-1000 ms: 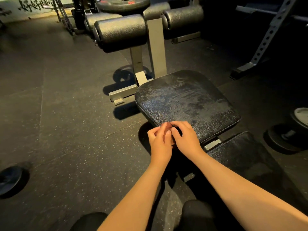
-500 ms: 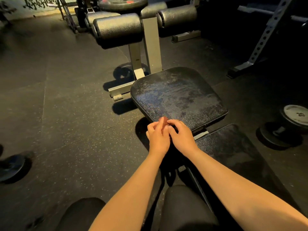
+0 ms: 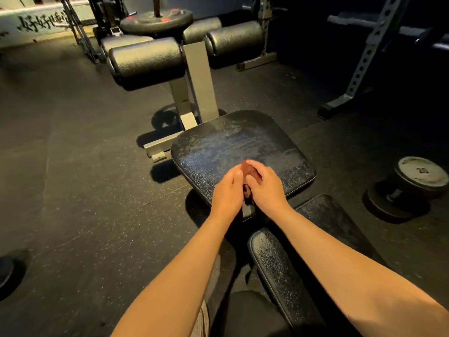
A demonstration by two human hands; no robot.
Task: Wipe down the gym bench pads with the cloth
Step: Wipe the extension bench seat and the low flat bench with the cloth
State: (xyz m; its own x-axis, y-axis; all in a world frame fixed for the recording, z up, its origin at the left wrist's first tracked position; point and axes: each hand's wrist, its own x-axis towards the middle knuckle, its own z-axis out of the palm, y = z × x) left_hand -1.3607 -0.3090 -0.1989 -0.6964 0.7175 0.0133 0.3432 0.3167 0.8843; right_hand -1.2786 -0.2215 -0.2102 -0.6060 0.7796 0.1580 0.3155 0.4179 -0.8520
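Observation:
The black seat pad (image 3: 243,152) of the gym bench lies in the middle, its surface streaked with dusty smears. A second long black pad (image 3: 279,268) runs toward me below it. Both hands meet over the seat pad's near edge. A small dark reddish cloth (image 3: 249,172) is bunched between them. My left hand (image 3: 227,190) grips its left side and my right hand (image 3: 266,184) curls over its top. Most of the cloth is hidden by the fingers. Black foam roller pads (image 3: 145,60) stand on the grey post beyond.
A dumbbell (image 3: 413,181) lies on the rubber floor to the right. A weight plate (image 3: 156,20) and a rack upright (image 3: 369,49) stand at the back. Another plate (image 3: 4,271) lies at the left edge. My knees are at the bottom.
Both hands have lifted from the pad's near-left corner to over its near edge, and the reddish cloth now shows between the fingers. The view has shifted so more of the long pad shows.

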